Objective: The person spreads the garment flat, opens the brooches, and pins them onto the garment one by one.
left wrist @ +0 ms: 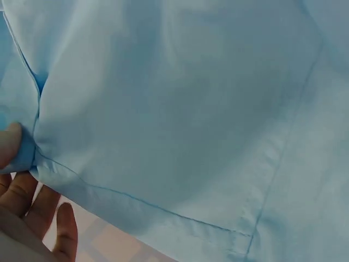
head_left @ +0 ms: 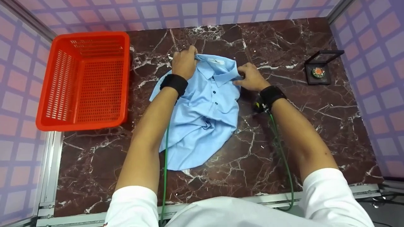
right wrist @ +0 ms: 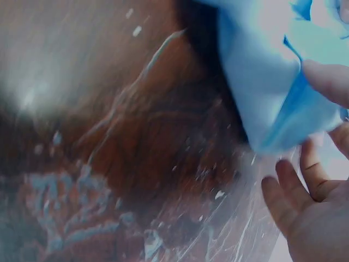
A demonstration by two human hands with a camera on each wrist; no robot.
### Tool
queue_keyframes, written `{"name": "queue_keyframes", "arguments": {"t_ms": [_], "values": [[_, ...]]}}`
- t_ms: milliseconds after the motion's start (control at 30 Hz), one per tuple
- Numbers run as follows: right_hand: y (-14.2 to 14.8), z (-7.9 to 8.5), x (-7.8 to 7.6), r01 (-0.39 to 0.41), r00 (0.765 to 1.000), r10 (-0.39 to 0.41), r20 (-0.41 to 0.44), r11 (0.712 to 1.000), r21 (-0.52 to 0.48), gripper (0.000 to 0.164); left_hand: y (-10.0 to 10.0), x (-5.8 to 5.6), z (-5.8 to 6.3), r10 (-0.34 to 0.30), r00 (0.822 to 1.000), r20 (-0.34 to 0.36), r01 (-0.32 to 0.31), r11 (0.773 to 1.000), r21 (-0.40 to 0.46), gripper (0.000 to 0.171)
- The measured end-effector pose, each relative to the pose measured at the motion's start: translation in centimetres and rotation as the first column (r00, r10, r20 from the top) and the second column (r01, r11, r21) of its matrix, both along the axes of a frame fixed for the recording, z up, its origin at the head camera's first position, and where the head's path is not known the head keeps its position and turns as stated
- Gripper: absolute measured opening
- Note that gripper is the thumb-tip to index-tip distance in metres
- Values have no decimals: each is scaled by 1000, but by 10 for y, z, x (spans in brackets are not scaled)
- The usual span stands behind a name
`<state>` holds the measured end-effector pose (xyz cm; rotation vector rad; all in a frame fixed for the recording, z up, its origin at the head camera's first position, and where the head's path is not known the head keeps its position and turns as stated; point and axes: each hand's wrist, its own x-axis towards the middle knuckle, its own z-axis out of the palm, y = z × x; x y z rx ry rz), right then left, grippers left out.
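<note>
A light blue collared shirt with dark buttons hangs rumpled over the dark marble tabletop, its collar at the far end. My left hand pinches the shirt beside the left side of the collar; in the left wrist view its thumb presses the cloth's stitched edge against the fingers. On the other side, my right hand pinches the shirt near the right collar point. The right wrist view shows that thumb on the cloth, with the lower fingers spread below. The shirt's lower end spreads toward me in folds.
A red plastic basket with slotted walls stands at the left. On the right lies a small open black case holding a round coloured piece. Green cables run from both wristbands toward me. Patterned panels border the table.
</note>
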<state>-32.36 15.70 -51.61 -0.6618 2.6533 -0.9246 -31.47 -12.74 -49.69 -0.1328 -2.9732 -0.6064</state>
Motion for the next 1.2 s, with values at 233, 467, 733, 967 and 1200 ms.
{"name": "queue_keyframes", "arguments": {"t_ms": [233, 467, 733, 967, 1200], "values": [[-4, -5, -1, 95, 995, -94, -39, 995, 23, 41, -4, -4, -11, 132, 985, 114, -124, 989, -82, 32], [-12, -11, -3, 112, 981, -116, -156, 993, -36, 31, 5, 4, -20, 148, 973, 178, -110, 972, -207, 52], [-17, -9, -6, 162, 973, -173, -154, 984, -79, 29, 52, 29, 2, -97, 994, 55, 108, 965, -238, 60], [-20, -6, -16, 197, 969, -197, -146, 980, -12, 30, 90, 54, 1, -275, 924, 266, 342, 906, -250, 78], [-18, -4, -25, 157, 986, -162, -50, 983, -96, 29, 92, 48, -19, -154, 878, 453, 276, 937, -216, 91]]}}
